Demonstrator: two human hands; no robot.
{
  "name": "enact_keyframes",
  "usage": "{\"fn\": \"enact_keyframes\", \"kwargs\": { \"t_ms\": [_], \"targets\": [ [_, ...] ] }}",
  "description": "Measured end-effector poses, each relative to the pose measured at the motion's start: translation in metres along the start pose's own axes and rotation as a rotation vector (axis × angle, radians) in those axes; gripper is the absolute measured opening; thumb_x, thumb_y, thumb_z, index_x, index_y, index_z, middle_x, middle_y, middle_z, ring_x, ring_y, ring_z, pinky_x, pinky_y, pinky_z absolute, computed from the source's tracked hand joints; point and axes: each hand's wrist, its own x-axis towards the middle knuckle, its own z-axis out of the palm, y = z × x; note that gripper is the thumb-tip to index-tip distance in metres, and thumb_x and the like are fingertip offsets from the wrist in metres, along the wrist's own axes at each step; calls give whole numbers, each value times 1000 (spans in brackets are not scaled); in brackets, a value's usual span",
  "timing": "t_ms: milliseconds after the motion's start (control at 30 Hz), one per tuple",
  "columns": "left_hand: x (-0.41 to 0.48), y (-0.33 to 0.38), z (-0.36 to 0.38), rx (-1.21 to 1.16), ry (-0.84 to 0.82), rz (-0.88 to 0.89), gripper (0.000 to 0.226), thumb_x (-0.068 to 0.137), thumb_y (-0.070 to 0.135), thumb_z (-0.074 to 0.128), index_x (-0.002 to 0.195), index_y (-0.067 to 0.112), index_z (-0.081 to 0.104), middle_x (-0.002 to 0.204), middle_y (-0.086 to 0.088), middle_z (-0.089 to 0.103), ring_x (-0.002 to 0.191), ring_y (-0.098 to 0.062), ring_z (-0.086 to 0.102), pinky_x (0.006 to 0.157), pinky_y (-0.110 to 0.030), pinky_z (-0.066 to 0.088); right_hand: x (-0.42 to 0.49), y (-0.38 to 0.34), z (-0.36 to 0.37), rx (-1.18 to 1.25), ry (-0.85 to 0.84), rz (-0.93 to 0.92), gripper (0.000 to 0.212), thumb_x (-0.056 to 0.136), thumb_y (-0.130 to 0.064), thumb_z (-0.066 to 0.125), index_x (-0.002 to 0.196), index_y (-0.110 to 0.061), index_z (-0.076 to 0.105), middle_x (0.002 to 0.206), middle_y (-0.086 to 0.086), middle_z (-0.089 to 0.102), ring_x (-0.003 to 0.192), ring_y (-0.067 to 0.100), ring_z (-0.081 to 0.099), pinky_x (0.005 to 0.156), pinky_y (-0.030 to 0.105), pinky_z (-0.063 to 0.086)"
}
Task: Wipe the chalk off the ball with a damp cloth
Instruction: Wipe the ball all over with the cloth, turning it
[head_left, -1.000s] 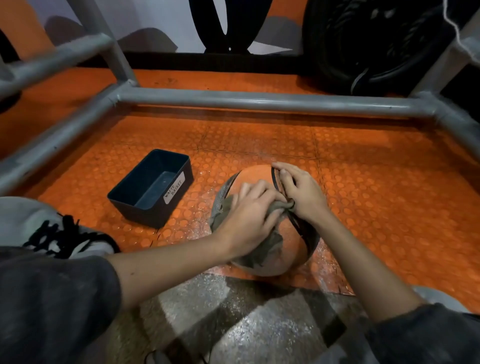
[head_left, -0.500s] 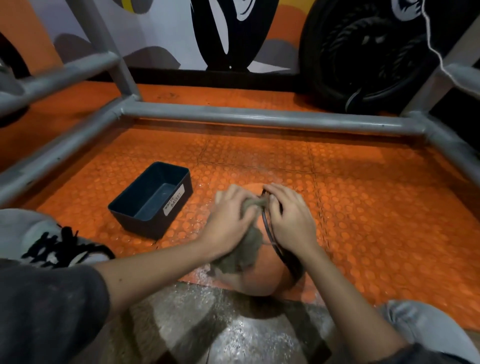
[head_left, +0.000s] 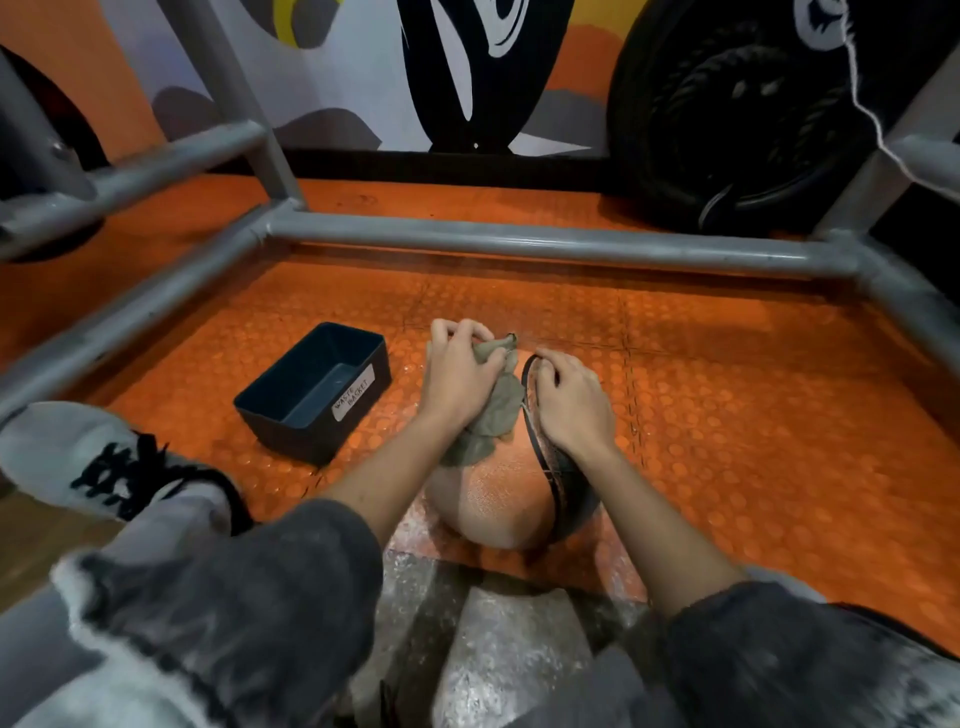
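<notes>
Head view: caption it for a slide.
Left hand rubs grey cloth over orange ball; right hand steadies it.

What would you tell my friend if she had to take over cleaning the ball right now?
Left hand: holds the grey cloth bunched, pressed on the far top of the ball.
Right hand: flat on the ball's black band, steadying it; holds nothing.
The ball sits on the orange floor, with the bin labelled waste basket to its left.
Done: wiping is under way.
Left: the ball's near side looks pale and dusty, so wipe there, probably turning the ball to check underneath.
</notes>
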Motion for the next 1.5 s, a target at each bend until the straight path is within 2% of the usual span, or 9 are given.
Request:
{"fn": "enact_keyframes", "kwargs": {
  "t_ms": [167, 467, 667, 767, 1000, 1133, 1233, 1367, 1500],
  "targets": [
    [-36, 7, 13, 155, 4, -88, 39, 82, 55, 56, 118, 41, 54, 127, 13, 39, 118, -19, 32, 104, -48, 25, -3, 11, -8, 101, 24, 11, 40, 100, -29, 31, 131, -23, 55, 140, -3, 50, 129, 20, 43, 106, 42, 35],
    [-77, -8, 27, 43, 310, 60, 26, 91, 31, 56, 116, 32, 61, 122, 15, 52, 109, -12, 34, 97, -38, 28, -7, 5, 5, 18, 33, -51, 39, 100, -32, 31, 132, -27, 52, 142, -6, 47, 134, 16, 35, 112, 46, 27],
    [-54, -48, 5, -484, 374, -314, 15, 92, 19, 58, 105, 27, 60, 107, 10, 50, 115, -19, 47, 100, -41, 40, -15, 2, 6, 15, 103, 30, 39, 101, -31, 32, 134, -27, 51, 144, -6, 45, 136, 15, 32, 112, 43, 26],
    [-55, -43, 8, -480, 389, -358, 13, 92, 18, 57, 100, 28, 59, 99, 16, 47, 117, -21, 43, 102, -40, 35, -20, 1, 8, -10, 163, 56, 40, 100, -30, 31, 135, -25, 51, 144, -6, 45, 135, 15, 33, 111, 44, 28],
    [-68, -12, 28, -142, 364, -5, 23, 83, 40, 60, 102, 29, 68, 106, 16, 53, 100, -5, 31, 89, -31, 29, -15, 8, 6, 42, 161, 25, 39, 101, -27, 31, 133, -23, 52, 142, -6, 47, 133, 14, 35, 111, 38, 28],
    [-54, -37, 10, -478, 347, -252, 4, 87, 31, 65, 91, 31, 65, 101, 17, 50, 109, -11, 41, 94, -30, 35, -25, 11, 10, 42, 193, -4, 39, 101, -29, 31, 135, -24, 50, 143, -6, 45, 134, 13, 33, 112, 40, 27],
    [-47, -53, 4, -755, 347, -423, 9, 85, 26, 68, 82, 33, 64, 103, 10, 57, 110, -19, 55, 98, -44, 46, -35, 10, 14, 30, 237, -38, 48, 95, -37, 26, 135, -24, 50, 142, -4, 46, 134, 15, 33, 111, 43, 29],
    [-53, -41, 12, -580, 369, -336, 2, 86, 29, 65, 88, 29, 65, 99, 17, 51, 112, -17, 46, 100, -43, 40, -34, 14, 12, 31, 253, -30, 53, 90, -37, 23, 133, -23, 52, 140, -4, 48, 132, 16, 35, 109, 41, 31],
    [-72, -7, 27, -142, 344, 23, 17, 85, 35, 63, 98, 26, 69, 105, 12, 56, 101, -13, 40, 87, -29, 30, -32, 23, 6, 55, 221, -49, 44, 97, -28, 28, 133, -22, 52, 140, -3, 48, 131, 16, 37, 105, 30, 27]
  ]
}}
